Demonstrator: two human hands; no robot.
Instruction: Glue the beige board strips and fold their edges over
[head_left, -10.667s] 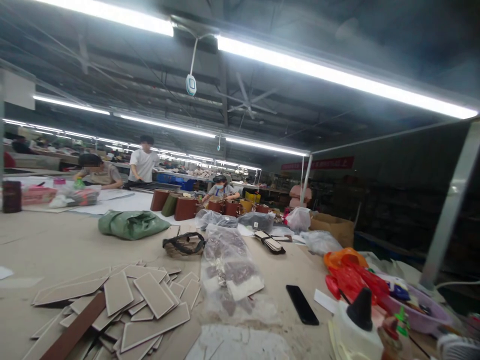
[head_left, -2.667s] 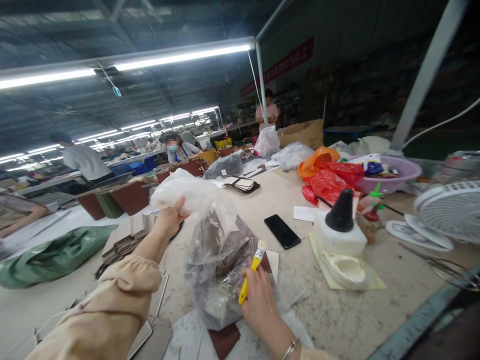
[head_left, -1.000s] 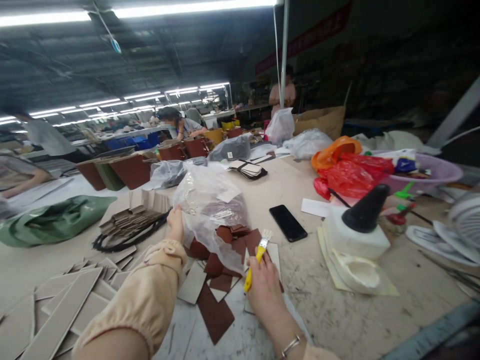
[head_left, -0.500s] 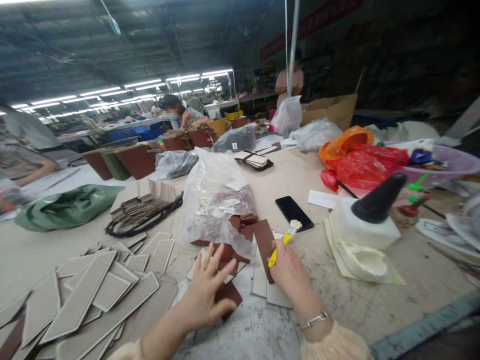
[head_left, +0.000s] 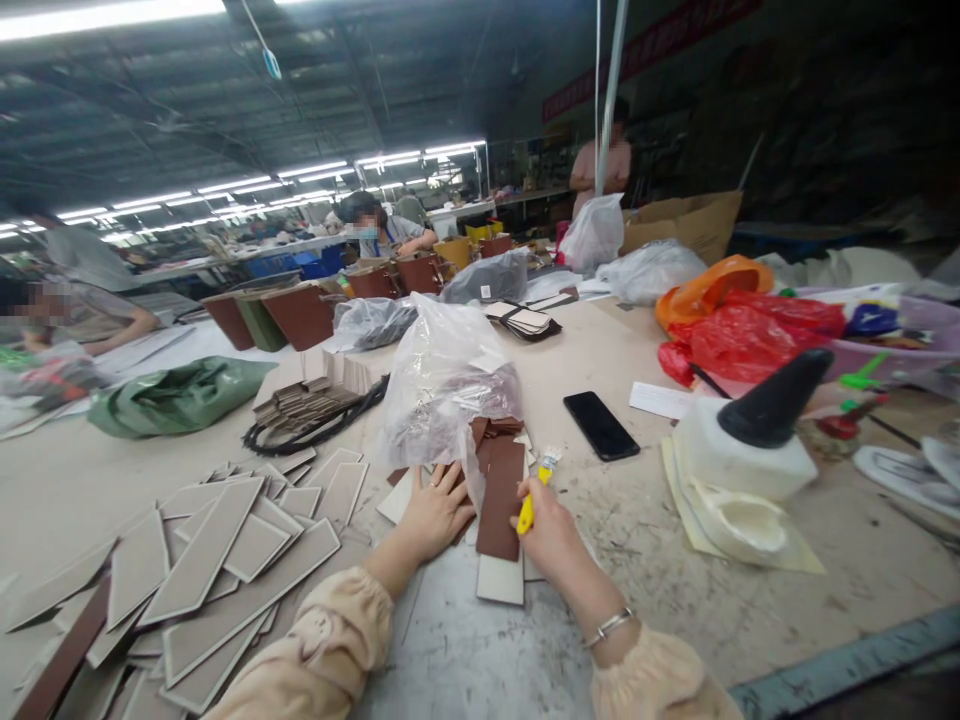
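Note:
My right hand is closed around a paintbrush with a yellow handle and pale bristles pointing away from me. Its fingertips are at the edge of a brown leather-like strip, which lies over a pale strip. My left hand lies palm down with fingers spread, on brown pieces that it mostly covers, against the front of a clear plastic bag. More brown pieces stick out of the bag's mouth.
Loose grey-beige panels are heaped at left, near a green bag. A black phone lies right of centre. A white glue container with a black nozzle stands further right. Co-workers sit or stand beyond the table.
My left hand has moved forward and flattened against the pieces by the bag. My right hand, still with the brush, has shifted slightly left; the brown strip now lies straighter. The camera view has turned slightly.

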